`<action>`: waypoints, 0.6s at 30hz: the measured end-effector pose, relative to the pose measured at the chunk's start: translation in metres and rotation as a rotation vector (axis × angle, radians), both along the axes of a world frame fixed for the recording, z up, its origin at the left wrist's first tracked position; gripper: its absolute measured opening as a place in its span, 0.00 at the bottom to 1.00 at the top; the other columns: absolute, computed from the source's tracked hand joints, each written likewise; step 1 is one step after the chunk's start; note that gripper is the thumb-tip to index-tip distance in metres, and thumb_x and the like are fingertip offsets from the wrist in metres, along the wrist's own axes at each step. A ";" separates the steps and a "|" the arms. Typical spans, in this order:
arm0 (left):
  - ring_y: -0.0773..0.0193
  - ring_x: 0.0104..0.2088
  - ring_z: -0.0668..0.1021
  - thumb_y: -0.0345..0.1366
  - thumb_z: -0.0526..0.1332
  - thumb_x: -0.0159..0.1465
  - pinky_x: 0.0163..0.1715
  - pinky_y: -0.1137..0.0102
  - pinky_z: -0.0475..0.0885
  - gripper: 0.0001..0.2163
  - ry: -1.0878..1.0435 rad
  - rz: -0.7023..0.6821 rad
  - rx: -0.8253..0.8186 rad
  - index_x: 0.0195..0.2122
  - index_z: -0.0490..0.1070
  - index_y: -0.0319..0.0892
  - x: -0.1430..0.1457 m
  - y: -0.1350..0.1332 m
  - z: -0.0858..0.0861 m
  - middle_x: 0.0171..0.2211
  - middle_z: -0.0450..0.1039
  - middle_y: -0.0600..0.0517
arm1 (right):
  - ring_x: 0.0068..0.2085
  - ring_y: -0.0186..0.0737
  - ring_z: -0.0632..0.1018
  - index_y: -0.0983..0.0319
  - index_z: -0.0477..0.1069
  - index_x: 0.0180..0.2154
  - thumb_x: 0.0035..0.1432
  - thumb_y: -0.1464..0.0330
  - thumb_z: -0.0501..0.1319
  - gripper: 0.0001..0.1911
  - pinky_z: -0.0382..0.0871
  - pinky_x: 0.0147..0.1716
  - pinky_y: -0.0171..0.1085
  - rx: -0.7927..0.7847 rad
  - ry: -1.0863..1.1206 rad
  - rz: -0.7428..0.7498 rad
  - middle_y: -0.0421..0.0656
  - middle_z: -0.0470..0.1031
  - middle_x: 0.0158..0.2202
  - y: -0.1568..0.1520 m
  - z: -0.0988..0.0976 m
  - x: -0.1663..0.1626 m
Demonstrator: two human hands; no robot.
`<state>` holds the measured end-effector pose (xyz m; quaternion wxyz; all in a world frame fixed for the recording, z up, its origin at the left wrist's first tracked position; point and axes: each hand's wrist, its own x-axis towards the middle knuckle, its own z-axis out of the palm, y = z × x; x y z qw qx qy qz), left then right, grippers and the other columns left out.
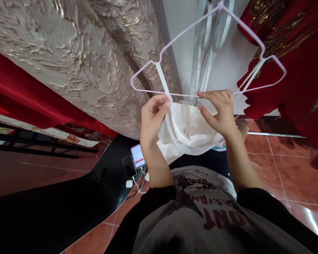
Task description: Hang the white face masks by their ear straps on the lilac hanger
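A pale pink hanger (193, 27) hangs in front of me, with a thin white strap (163, 79) looped over its left notch and another white strap (251, 77) over the right one. Both straps lead down to a sheer white garment (190, 128) that hangs below the hanger's bottom bar. My left hand (155, 114) pinches the left strap near where it meets the garment. Just under the bar, my right hand (217, 109) has its thumb and fingers apart, the fingertips at the bar and the palm by the garment's right side.
Two phones (138, 156) with white cables lie on a black bench (95, 183) at left, beside a small white case (129, 183). A shiny beige curtain-like cloth (95, 60) hangs at left, red gold-trimmed fabric (294, 60) at right. The floor is reddish tile (294, 169).
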<state>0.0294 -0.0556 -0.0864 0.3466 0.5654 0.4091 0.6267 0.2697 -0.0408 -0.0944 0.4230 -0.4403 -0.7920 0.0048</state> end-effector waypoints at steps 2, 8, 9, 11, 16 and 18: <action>0.66 0.28 0.75 0.48 0.73 0.65 0.26 0.71 0.70 0.12 -0.041 -0.057 -0.041 0.40 0.83 0.46 0.003 -0.002 0.006 0.35 0.80 0.50 | 0.52 0.48 0.79 0.52 0.75 0.58 0.70 0.60 0.60 0.17 0.62 0.61 0.55 0.008 0.005 -0.008 0.41 0.83 0.52 0.000 0.001 0.002; 0.73 0.19 0.61 0.49 0.70 0.68 0.16 0.72 0.55 0.14 -0.034 -0.154 -0.127 0.36 0.82 0.42 0.002 -0.012 0.024 0.31 0.76 0.50 | 0.48 0.46 0.80 0.53 0.77 0.54 0.69 0.61 0.61 0.15 0.63 0.58 0.53 0.027 0.016 -0.001 0.40 0.84 0.48 -0.003 0.006 0.010; 0.73 0.19 0.61 0.49 0.69 0.68 0.15 0.72 0.54 0.15 -0.029 -0.199 -0.133 0.37 0.83 0.42 0.001 -0.015 0.028 0.33 0.78 0.49 | 0.48 0.46 0.80 0.53 0.77 0.54 0.70 0.61 0.61 0.14 0.63 0.58 0.53 0.025 0.019 -0.004 0.40 0.84 0.48 -0.003 0.007 0.011; 0.73 0.18 0.61 0.50 0.68 0.69 0.14 0.72 0.51 0.15 -0.052 -0.289 -0.133 0.40 0.84 0.43 0.000 -0.021 0.035 0.35 0.79 0.47 | 0.47 0.45 0.80 0.53 0.78 0.53 0.70 0.61 0.60 0.14 0.63 0.58 0.53 0.018 0.024 -0.007 0.40 0.84 0.47 -0.004 0.008 0.012; 0.75 0.17 0.63 0.46 0.67 0.71 0.12 0.71 0.47 0.12 -0.204 -0.273 0.007 0.45 0.86 0.46 0.003 -0.012 0.057 0.42 0.84 0.46 | 0.48 0.45 0.79 0.53 0.77 0.53 0.70 0.61 0.60 0.13 0.63 0.57 0.52 0.001 0.033 0.023 0.40 0.84 0.46 -0.006 0.010 0.010; 0.76 0.16 0.61 0.43 0.65 0.73 0.12 0.72 0.46 0.12 -0.303 -0.253 0.061 0.44 0.87 0.43 0.004 0.001 0.066 0.46 0.85 0.45 | 0.49 0.45 0.80 0.52 0.76 0.54 0.70 0.62 0.60 0.14 0.64 0.57 0.52 -0.005 0.025 0.035 0.40 0.84 0.47 -0.007 0.010 0.009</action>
